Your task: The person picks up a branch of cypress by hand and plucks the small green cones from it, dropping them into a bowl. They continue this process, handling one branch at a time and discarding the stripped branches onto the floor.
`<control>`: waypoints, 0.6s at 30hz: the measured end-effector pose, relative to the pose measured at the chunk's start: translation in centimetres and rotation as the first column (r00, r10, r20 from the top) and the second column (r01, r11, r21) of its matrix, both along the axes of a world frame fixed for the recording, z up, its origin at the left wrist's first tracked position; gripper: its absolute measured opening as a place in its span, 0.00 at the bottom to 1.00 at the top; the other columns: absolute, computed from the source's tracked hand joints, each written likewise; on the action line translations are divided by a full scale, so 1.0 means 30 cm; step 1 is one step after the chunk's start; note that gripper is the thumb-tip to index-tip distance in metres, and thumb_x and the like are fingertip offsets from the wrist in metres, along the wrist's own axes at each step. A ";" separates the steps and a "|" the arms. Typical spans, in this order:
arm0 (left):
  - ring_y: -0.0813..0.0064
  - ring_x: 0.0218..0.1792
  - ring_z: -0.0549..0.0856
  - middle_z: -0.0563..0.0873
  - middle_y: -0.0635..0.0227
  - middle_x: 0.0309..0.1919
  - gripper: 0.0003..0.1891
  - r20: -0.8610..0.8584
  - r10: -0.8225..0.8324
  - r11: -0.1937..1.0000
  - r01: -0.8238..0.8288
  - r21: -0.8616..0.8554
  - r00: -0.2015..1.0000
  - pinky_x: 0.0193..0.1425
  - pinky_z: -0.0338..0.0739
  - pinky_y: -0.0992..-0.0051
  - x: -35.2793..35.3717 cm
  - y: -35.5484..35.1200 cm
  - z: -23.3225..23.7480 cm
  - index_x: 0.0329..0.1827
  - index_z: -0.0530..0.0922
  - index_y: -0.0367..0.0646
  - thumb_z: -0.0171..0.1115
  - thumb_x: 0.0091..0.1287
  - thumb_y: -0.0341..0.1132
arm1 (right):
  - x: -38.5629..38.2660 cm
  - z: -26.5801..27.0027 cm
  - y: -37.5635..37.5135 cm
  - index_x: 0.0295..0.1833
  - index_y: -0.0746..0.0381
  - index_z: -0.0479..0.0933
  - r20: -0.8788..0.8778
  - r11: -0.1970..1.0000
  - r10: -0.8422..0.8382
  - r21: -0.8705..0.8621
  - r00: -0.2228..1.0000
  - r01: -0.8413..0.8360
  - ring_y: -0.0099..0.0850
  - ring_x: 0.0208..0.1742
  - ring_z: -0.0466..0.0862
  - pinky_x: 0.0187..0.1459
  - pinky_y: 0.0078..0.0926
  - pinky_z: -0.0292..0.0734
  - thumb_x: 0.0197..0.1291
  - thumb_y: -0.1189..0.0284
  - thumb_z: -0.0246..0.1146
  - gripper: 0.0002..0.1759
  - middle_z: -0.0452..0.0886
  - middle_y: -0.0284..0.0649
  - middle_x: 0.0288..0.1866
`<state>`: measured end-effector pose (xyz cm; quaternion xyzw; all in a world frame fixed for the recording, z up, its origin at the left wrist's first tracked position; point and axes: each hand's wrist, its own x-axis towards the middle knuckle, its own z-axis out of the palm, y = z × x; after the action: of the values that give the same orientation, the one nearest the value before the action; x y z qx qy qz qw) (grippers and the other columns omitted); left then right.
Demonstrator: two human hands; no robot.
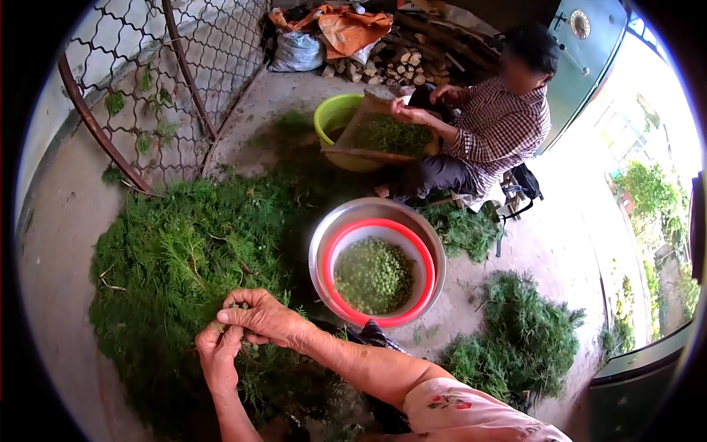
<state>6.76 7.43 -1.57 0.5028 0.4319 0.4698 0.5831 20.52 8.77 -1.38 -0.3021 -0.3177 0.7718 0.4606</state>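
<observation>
Concrete floor [59, 243], heaped green sprigs [177, 250], steel bowl [375, 208], firewood pile [398, 66]

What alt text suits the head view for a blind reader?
Left hand and right hand pinch a sprig over a heap of greens. Beside it stands a bowl of green bits; beyond, a seated person handles greens on a tray.

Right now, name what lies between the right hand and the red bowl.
Head view: green sprigs, then the steel basin's rim around the bowl.
</observation>
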 end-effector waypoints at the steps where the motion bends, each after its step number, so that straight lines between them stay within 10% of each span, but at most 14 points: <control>1: 0.89 0.17 0.64 0.72 0.80 0.18 0.04 -0.066 -0.025 1.000 0.025 -0.001 0.997 0.20 0.55 0.84 0.009 0.008 -0.012 0.27 0.78 0.40 0.65 0.55 0.29 | 0.002 0.003 -0.005 0.34 0.61 0.73 0.104 0.998 -0.030 0.055 0.994 0.025 0.15 0.12 0.63 0.11 0.15 0.51 0.58 0.68 0.64 0.09 0.70 0.28 0.18; 2: 0.90 0.17 0.64 0.72 0.80 0.18 0.04 -0.148 -0.026 1.000 0.024 -0.011 0.989 0.20 0.56 0.84 -0.002 0.010 -0.019 0.28 0.78 0.41 0.65 0.56 0.30 | 0.007 0.014 -0.014 0.35 0.61 0.74 0.275 0.984 -0.132 0.155 0.952 0.092 0.15 0.12 0.63 0.12 0.16 0.51 0.58 0.69 0.64 0.08 0.70 0.29 0.16; 7: 0.89 0.17 0.65 0.75 0.79 0.19 0.06 0.370 -0.057 0.981 0.122 -0.153 0.927 0.20 0.56 0.85 -0.020 0.010 -0.013 0.31 0.80 0.39 0.67 0.56 0.31 | 0.032 0.032 -0.008 0.33 0.59 0.74 -0.276 0.978 -0.023 -0.207 0.961 -0.036 0.18 0.12 0.64 0.11 0.13 0.52 0.57 0.68 0.64 0.08 0.73 0.34 0.21; 11: 0.89 0.18 0.66 0.79 0.76 0.21 0.05 0.496 0.019 0.967 0.110 -0.229 0.868 0.22 0.56 0.86 -0.030 -0.013 -0.007 0.28 0.80 0.41 0.67 0.54 0.31 | 0.019 0.061 -0.030 0.34 0.59 0.73 -0.327 0.969 -0.017 -0.238 0.945 -0.065 0.18 0.14 0.61 0.13 0.13 0.54 0.58 0.67 0.63 0.08 0.66 0.31 0.20; 18: 0.88 0.14 0.63 0.77 0.73 0.19 0.07 0.325 0.063 0.964 0.027 -0.265 0.944 0.18 0.53 0.88 -0.016 0.002 -0.003 0.27 0.77 0.40 0.65 0.58 0.32 | 0.000 0.046 -0.019 0.36 0.59 0.73 -0.114 0.989 -0.055 -0.140 0.992 0.039 0.18 0.15 0.60 0.13 0.13 0.55 0.58 0.65 0.62 0.10 0.64 0.30 0.21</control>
<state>6.28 7.48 -1.67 0.3302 0.3917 0.4907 0.7048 20.50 8.21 0.00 -0.2948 -0.2289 0.7972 0.4745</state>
